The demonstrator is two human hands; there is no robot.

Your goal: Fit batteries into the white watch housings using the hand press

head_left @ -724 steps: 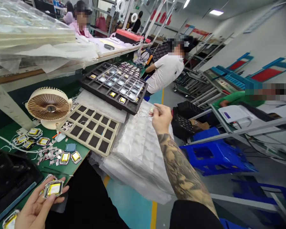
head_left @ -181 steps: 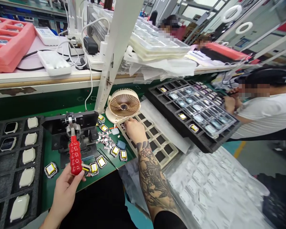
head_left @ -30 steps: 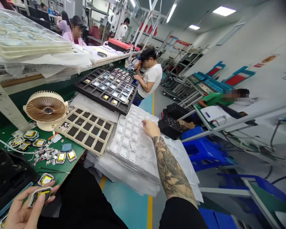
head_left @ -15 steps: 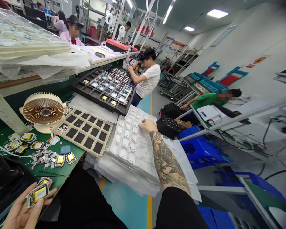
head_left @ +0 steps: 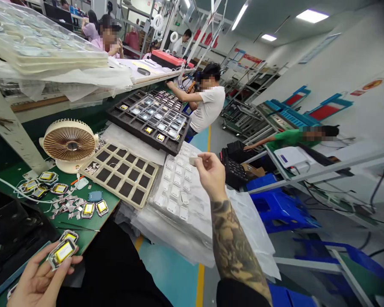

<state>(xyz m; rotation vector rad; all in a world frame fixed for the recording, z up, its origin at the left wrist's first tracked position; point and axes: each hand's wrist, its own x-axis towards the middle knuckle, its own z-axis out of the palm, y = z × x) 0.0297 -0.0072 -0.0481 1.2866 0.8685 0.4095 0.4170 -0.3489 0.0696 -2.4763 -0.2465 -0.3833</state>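
My left hand [head_left: 40,279], low on the left, is closed around two small device housings [head_left: 62,253] with yellow-edged batteries inside, one overlapping the other. My right hand [head_left: 211,175] pinches a small whitish cover [head_left: 192,160] between thumb and fingers, above the right side of a clear plastic tray [head_left: 196,215]. Rows of white covers [head_left: 172,206] lie in that tray. On the green bench, more battery housings [head_left: 88,209] sit beside a blue housing piece [head_left: 95,195] and scattered small strips [head_left: 67,206]. Tweezers [head_left: 78,227] lie close to my left hand.
A beige fan [head_left: 69,143] stands behind a beige compartment tray [head_left: 128,170]. Farther back is a black tray [head_left: 132,120] with clear trays on it. A person in a white shirt [head_left: 209,108] works beyond. Blue stools [head_left: 275,202] are on the right.
My right hand has lifted off the clear tray and now holds a whitish cover raised in its fingers. My left hand still grips the two housings. The view has shifted slightly.
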